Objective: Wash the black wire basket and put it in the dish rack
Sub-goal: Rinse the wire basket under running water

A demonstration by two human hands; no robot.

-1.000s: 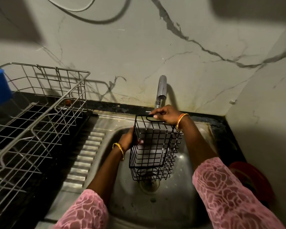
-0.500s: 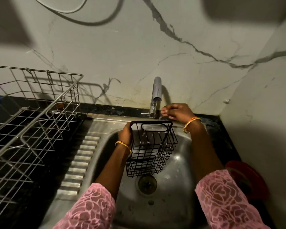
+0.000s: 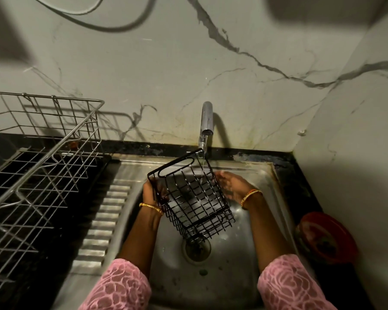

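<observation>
The black wire basket hangs tilted over the steel sink, with its handle end up and to the left. My left hand grips its left wall, fingers curled through the wires. On the opposite side, my right hand is blurred and touches the right wall with fingers stretched out. A thin stream of water runs from the tap onto the basket's upper right corner. The metal dish rack stands on the black counter to the left of the sink.
A ribbed drainboard lies between the rack and the sink bowl. The drain sits just below the basket. A red round container stands on the counter at the right, close to the corner wall.
My right hand left the tap and came down to the basket's right side. Water now runs. The basket has tilted, its handle end swung left.
</observation>
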